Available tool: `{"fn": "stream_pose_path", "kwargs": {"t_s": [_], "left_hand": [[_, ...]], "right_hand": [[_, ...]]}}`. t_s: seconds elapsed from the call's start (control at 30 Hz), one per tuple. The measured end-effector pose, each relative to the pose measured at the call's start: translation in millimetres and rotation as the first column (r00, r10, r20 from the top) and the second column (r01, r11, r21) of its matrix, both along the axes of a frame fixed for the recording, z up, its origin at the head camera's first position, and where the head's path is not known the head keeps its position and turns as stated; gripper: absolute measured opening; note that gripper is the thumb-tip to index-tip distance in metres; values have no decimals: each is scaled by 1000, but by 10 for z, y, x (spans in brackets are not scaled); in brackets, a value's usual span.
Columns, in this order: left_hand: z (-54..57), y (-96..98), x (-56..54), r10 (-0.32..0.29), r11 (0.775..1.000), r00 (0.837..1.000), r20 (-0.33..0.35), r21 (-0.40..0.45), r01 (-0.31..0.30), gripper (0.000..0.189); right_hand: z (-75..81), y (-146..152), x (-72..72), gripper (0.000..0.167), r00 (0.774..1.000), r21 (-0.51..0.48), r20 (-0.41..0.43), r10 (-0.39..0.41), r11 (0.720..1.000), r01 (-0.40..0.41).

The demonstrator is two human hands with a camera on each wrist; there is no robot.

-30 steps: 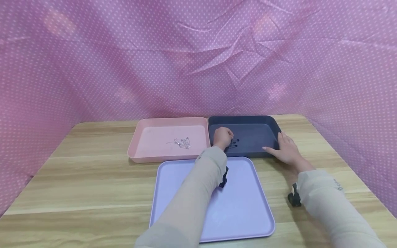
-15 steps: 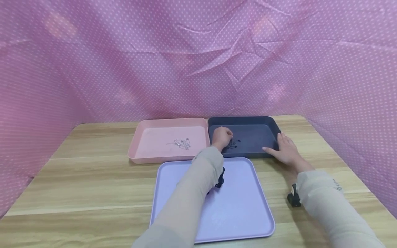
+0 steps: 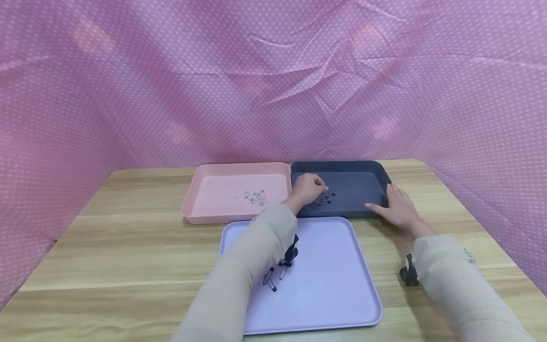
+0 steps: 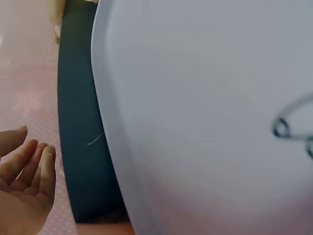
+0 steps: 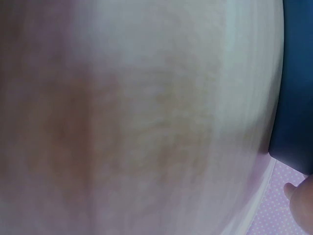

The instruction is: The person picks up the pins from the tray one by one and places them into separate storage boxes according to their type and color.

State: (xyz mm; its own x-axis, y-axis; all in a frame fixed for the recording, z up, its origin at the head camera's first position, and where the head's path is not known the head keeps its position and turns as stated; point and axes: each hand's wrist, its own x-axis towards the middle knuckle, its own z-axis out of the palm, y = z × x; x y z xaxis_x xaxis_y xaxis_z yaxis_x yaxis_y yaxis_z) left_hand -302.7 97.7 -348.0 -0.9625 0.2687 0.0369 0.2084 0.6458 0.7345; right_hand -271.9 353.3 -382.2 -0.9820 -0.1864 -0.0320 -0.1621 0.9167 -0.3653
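Observation:
My left hand is over the left part of the dark tray, beside several black safety pins lying in it. In the left wrist view, the left hand's fingers are loosely bent, the thumb is apart from them, and nothing shows between. My right hand rests at the dark tray's near right corner, fingers spread along the outer wall and thumb at the front. Black safety pins lie on the lavender tray, partly beside my left sleeve.
A pink tray stands left of the dark one, with several silver safety pins inside. The lavender tray lies in front of both on the wooden table. A pink dotted curtain hangs behind and at both sides.
My left forearm has swung left, uncovering black safety pins on the lavender tray. The left hand's fingers have loosened and reach further right over the dark tray. The right hand stays at the corner.

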Motion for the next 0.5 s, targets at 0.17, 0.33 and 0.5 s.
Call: {"fn": "stream_pose_path", "kwargs": {"t_s": [0.17,0.33,0.5], "left_hand": [[62,-133,101,-26,1000,998,55,-6,26,14],[105,-263,201,-26,999,993,118,23,24,13],[111,-391,282,-42,999,990,138,7,42,15]], "right_hand": [[14,-8,-10,99,1000,-2,4,2,1000,-2],[12,-3,-18,99,1000,3,-5,5,1000,-5],[11,1,-10,98,1000,7,-9,4,1000,-3]]}}
